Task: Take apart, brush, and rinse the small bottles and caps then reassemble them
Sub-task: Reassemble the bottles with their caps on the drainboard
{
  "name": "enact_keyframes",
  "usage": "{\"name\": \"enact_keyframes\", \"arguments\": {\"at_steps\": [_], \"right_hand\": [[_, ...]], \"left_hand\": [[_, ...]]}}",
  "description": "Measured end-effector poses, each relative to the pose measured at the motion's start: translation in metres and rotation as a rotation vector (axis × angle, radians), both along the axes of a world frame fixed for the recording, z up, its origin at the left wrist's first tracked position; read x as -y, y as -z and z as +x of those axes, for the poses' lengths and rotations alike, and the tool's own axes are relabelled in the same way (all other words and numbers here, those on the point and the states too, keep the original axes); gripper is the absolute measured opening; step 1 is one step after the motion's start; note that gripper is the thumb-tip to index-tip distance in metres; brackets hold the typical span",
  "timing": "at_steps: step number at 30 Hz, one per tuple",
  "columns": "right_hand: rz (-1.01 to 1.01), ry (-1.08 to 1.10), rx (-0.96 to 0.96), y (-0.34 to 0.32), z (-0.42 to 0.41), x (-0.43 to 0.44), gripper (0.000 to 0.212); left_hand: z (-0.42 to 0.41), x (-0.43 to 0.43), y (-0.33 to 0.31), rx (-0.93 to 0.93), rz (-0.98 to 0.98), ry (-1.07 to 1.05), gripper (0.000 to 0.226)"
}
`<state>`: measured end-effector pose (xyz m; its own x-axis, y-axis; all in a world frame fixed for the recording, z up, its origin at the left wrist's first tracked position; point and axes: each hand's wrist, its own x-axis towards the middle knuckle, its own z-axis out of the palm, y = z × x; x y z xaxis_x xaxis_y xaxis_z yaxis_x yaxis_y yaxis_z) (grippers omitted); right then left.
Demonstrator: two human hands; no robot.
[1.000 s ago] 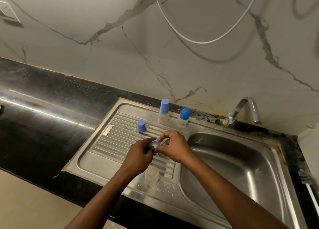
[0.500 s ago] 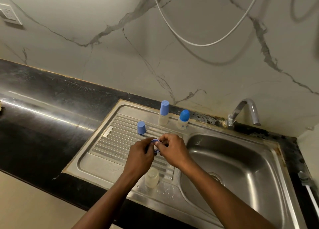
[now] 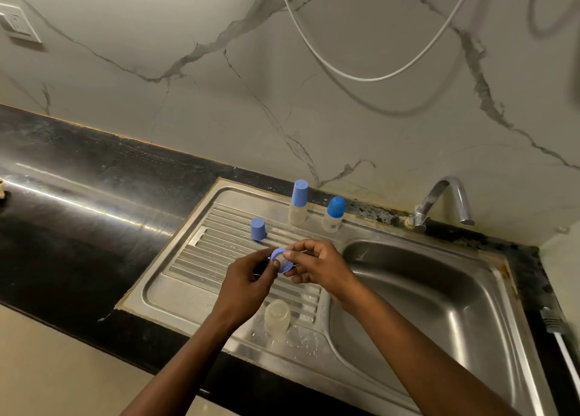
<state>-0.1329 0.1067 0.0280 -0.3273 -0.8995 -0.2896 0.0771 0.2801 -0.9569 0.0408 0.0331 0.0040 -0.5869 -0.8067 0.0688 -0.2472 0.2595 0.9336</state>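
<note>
**Blue Cap Ring Held Between Both Hands Over the Drainboard**

The blue cap ring (image 3: 280, 260) is a round, ribbed plastic part. It sits between the two hands, above the grooved drainboard (image 3: 201, 258) of the steel sink.

The left hand (image 3: 248, 282) grips the ring from its 8 o'clock side, thumb and fingers closed on the rim. The right hand (image 3: 317, 266) pinches the ring from its 3 o'clock side, with the fingers curled. Both forearms enter from the lower edge and converge on the ring. A thin pale item shows at the right fingertips; what it is cannot be told.

At 6 o'clock from the ring, an uncapped translucent bottle (image 3: 276, 319) stands on the wet drainboard, near the left wrist. At 11 o'clock, a loose blue cap (image 3: 258, 229) stands with its closed end up. At 12 o'clock, a tall capped bottle (image 3: 298, 203) stands upright, and at 1 o'clock a round-capped bottle (image 3: 334, 215) stands beside it.

The basin (image 3: 439, 290) lies at 3 o'clock, smooth stainless steel. The chrome tap (image 3: 439, 202) curves above it.
</note>
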Motion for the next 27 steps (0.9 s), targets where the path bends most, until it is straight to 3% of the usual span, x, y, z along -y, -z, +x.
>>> {"name": "enact_keyframes", "arguments": {"at_steps": [4,12,19,27], "right_hand": [[0.038,0.007,0.093,0.000,0.005,-0.003,0.035],[0.093,-0.060,0.247,-0.001,-0.001,-0.009,0.034],[0.076,-0.150,0.158,-0.003,-0.009,-0.019,0.043],[0.063,-0.278,-0.227,0.002,-0.012,-0.030,0.058]], "left_hand": [[0.003,-0.003,0.004,0.012,-0.054,-0.034,0.027],[0.004,-0.004,0.000,0.038,-0.098,0.027,0.027],[0.013,-0.009,0.005,0.049,-0.083,0.021,0.028],[0.042,-0.022,0.029,0.105,0.062,0.091,0.062]]}}
